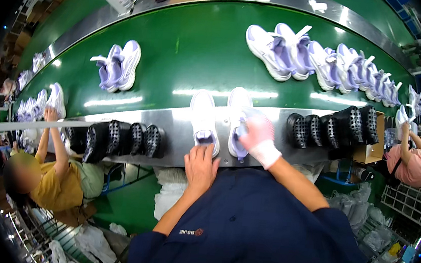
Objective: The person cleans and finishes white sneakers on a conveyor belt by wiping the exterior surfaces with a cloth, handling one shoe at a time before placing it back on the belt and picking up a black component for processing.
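Left hand [200, 167] at 1 sneaker [204, 121], gloved right hand [258, 135] inside another [238, 120]

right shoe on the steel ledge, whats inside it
The gloved right hand covers the opening of the right shoe, fingers at its lilac lining, so the inside is hidden. The left shoe, held at the heel by the bare left hand, shows only a lilac lining.

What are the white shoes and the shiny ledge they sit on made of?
The shoes look like soft cloth or mesh with lilac trim and a smooth white sole, though the weave is too small to tell. The ledge looks like bare brushed metal: grey and reflecting light. The right hand wears a white cloth-like glove.
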`<control>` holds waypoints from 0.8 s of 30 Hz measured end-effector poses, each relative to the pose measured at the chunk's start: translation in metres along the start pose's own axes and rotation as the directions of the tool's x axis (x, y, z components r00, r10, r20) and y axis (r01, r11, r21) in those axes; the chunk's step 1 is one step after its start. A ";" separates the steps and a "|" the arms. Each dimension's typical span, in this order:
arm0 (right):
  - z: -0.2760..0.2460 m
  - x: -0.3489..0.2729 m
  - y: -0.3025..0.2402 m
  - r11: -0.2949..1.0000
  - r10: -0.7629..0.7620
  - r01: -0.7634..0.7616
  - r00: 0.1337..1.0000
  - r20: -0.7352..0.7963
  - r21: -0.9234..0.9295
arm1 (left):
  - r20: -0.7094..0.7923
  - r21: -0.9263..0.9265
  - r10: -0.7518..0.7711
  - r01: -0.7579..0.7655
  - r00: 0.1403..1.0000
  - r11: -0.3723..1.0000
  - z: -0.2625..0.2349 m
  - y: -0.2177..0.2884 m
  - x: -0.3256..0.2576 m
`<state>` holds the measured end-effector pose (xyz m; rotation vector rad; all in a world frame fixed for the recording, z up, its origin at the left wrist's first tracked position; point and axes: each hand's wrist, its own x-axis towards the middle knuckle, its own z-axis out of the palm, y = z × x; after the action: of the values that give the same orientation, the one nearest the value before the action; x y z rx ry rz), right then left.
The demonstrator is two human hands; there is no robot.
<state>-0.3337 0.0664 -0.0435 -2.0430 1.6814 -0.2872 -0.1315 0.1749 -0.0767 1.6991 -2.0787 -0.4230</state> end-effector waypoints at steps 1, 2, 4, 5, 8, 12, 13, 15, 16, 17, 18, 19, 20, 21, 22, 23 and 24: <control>-0.016 -0.012 0.006 0.956 0.293 -0.291 0.946 0.140 -0.038 | 0.081 0.057 0.034 -0.039 0.996 0.998 -0.002 -0.002 -0.006; -0.009 -0.024 0.022 0.929 0.370 -0.370 0.917 0.148 -0.027 | 0.167 0.108 0.072 -0.091 0.983 0.990 -0.002 -0.001 -0.005; 0.028 -0.039 0.055 0.857 0.507 -0.515 0.846 0.164 0.008 | 0.313 -0.032 0.115 -0.110 0.943 0.993 0.013 -0.003 0.004; 0.037 -0.035 0.046 0.857 0.485 -0.515 0.812 0.325 0.008 | 0.384 -0.101 0.143 -0.112 0.912 0.989 0.021 -0.004 0.010; 0.077 -0.046 0.047 0.844 0.369 -0.344 0.929 0.022 0.412 | 0.505 -0.024 0.041 -0.033 0.862 0.999 0.017 0.026 0.037; 0.038 -0.023 0.077 0.749 0.325 -0.428 0.902 0.283 0.505 | 0.427 0.104 0.007 -0.057 0.904 0.993 0.026 0.012 0.056; 0.013 -0.016 0.078 0.843 0.353 -0.404 0.913 0.203 0.354 | 0.398 0.130 -0.002 -0.054 0.917 0.990 0.025 0.005 0.062; -0.012 0.002 0.118 0.946 0.315 -0.306 0.946 -0.081 0.103 | 0.367 0.219 0.030 -0.117 0.930 0.969 0.019 -0.016 0.102; -0.035 0.014 0.124 0.956 0.283 -0.290 0.950 -0.134 -0.041 | 0.338 0.246 0.047 -0.136 0.940 0.960 0.018 -0.031 0.125; -0.059 0.029 0.123 0.947 0.232 -0.264 0.956 -0.177 -0.182 | 0.331 0.302 0.022 -0.127 0.943 0.945 0.018 -0.049 0.147; -0.076 0.044 0.130 0.930 0.217 -0.255 0.962 -0.164 -0.266 | 0.330 0.322 -0.022 -0.090 0.944 0.943 0.016 -0.065 0.173; -0.088 0.063 0.138 0.908 0.197 -0.237 0.969 -0.146 -0.347 | 0.323 0.385 -0.067 -0.066 0.944 0.920 0.012 -0.083 0.196; -0.094 0.088 0.148 0.900 0.207 -0.207 0.977 -0.041 -0.385 | 0.318 0.397 -0.089 -0.048 0.944 0.917 0.009 -0.112 0.211; -0.090 0.109 0.154 0.893 0.212 -0.166 0.975 0.066 -0.418 | 0.368 0.382 -0.120 -0.032 0.922 0.924 -0.002 -0.140 0.220; -0.089 0.110 0.169 0.834 0.078 -0.106 0.994 -0.075 -0.541 | 0.377 0.452 -0.206 0.015 0.903 0.892 -0.007 -0.121 0.232; -0.089 0.116 0.183 0.845 0.143 -0.123 0.990 -0.003 -0.520 | 0.377 0.523 -0.293 0.059 0.879 0.850 -0.017 -0.104 0.240; -0.090 0.126 0.194 0.858 0.198 -0.137 0.977 0.072 -0.495 | 0.380 0.512 -0.263 0.035 0.887 0.858 -0.025 -0.085 0.245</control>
<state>-0.5131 -0.1011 -0.0763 -2.1739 1.9876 0.3561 -0.0872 -0.0813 -0.0643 2.2495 -2.5479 -0.3666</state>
